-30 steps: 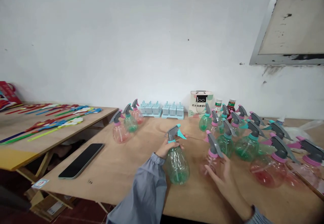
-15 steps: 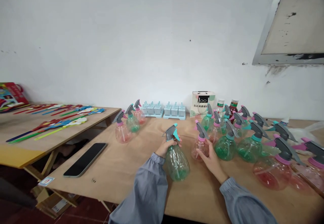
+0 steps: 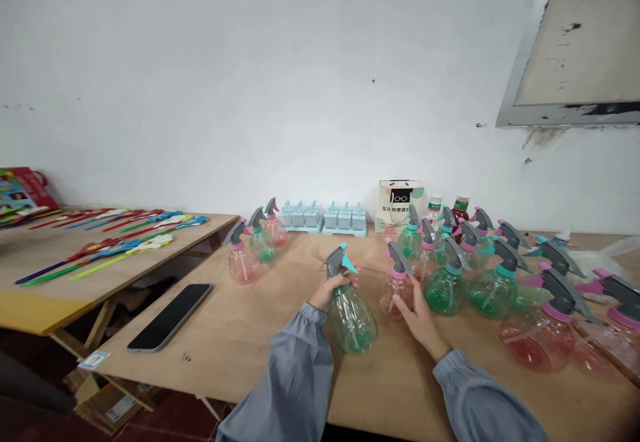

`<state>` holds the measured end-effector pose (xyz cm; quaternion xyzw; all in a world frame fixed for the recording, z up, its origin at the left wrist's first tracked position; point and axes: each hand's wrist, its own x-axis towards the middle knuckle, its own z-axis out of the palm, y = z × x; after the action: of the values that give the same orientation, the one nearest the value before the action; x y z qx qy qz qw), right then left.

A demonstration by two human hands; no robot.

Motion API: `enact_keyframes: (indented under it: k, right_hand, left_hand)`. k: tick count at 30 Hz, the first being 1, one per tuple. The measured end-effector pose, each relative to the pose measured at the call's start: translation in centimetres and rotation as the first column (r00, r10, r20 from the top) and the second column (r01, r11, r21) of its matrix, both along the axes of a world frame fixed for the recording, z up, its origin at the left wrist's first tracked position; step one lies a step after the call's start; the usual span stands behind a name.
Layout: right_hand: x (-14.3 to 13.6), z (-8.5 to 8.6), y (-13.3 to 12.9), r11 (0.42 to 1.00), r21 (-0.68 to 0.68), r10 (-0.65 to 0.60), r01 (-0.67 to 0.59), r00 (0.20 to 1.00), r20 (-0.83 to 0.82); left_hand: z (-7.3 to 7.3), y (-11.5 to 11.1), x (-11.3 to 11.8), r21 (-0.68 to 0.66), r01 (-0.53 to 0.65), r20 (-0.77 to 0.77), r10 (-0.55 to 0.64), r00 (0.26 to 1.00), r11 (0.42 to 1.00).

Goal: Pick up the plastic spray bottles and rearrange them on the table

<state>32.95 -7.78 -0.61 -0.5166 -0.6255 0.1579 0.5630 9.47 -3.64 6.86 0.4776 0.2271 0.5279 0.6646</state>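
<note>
My left hand (image 3: 327, 291) is wrapped round the neck of a green spray bottle (image 3: 354, 322), which leans a little, its grey and teal nozzle pointing right. My right hand (image 3: 420, 315) touches the side of a pink spray bottle (image 3: 393, 295), thumb and fingers apart around its right side. That bottle stands on the wooden table (image 3: 270, 335). Beside my right hand a green bottle (image 3: 445, 292) stands among several pink and green bottles. At the back left are two pink bottles and one green bottle (image 3: 263, 245).
A black phone (image 3: 170, 317) lies on the left of the table. Light blue moulds (image 3: 345, 220), a paper bag (image 3: 399, 209) and two capped bottles line the wall. Another table (image 3: 30, 302) at the left holds colourful sticks. Plastic wrap lies at the far right.
The green bottle in my left hand has tilted slightly, its base shifting right. My right thumb has moved a little to the right on the pink bottle.
</note>
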Motion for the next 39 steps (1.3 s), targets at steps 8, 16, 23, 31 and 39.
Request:
enact_keyframes:
  k: [8, 16, 23, 31, 39]
  right_hand:
    - [0.2, -0.1, 0.2, 1.0, 0.003, 0.0, 0.0, 1.0, -0.019]
    - [0.0, 0.1, 0.0, 1.0, 0.003, 0.007, -0.007, 1.0, -0.02]
    - [0.1, 0.2, 0.0, 1.0, -0.003, 0.003, -0.003, 1.0, -0.026]
    - [0.2, -0.1, 0.3, 1.0, -0.005, -0.011, 0.011, 0.999, -0.04]
    - [0.3, -0.3, 0.4, 1.0, -0.01, -0.004, 0.004, 0.999, -0.042]
  left_hand:
    - [0.4, -0.4, 0.2, 0.054, -0.034, 0.013, 0.034, 0.999, 0.998]
    - [1.5, -1.1, 0.6, 0.032, -0.104, -0.008, 0.104, 0.995, 0.994]
    - [1.1, -0.4, 0.5, -0.133, -0.219, -0.028, 0.217, 0.976, 0.967]
    - [1.5, -0.7, 0.5, 0.007, -0.138, -0.068, 0.138, 0.988, 0.99]
    - [0.9, -0.6, 0.6, -0.097, -0.283, -0.136, 0.269, 0.953, 0.954]
